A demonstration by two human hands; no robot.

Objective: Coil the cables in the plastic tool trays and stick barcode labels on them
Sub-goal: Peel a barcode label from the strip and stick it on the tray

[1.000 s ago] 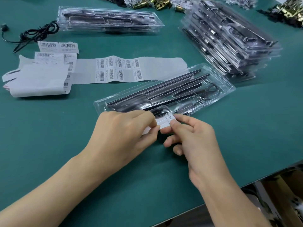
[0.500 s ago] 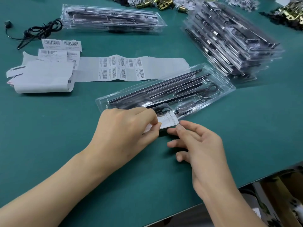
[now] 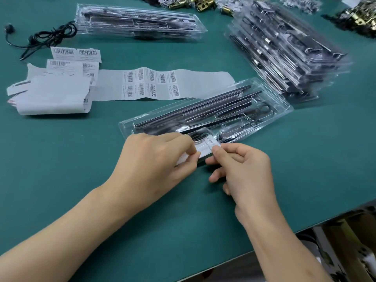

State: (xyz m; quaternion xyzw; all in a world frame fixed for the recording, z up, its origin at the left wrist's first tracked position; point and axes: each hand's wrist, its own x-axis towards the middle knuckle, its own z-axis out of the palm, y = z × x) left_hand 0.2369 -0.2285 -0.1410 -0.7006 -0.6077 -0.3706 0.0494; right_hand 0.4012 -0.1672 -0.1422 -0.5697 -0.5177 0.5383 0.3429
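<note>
A clear plastic tool tray point(image 3: 280, 102) with dark metal tools lies slanted on the green table. At its near edge a white barcode label point(image 3: 205, 148) sits over the tray's small compartment, where a coiled black cable shows. My left hand point(image 3: 154, 161) pinches the label's left end between thumb and forefinger. My right hand point(image 3: 242, 169) pinches the label's right end with thumb and forefinger, its other fingers curled below.
A strip of barcode labels point(image 3: 150, 84) and loose backing paper point(image 3: 50, 94) lie at the left. A loose black cable point(image 3: 46, 37) and another tray point(image 3: 138, 21) are at the back. A stack of trays point(image 3: 289, 49) stands at the right. The table edge runs at the lower right.
My right hand let go of the label half a second ago and now pinches its right end again. My left hand keeps its hold on the left end.
</note>
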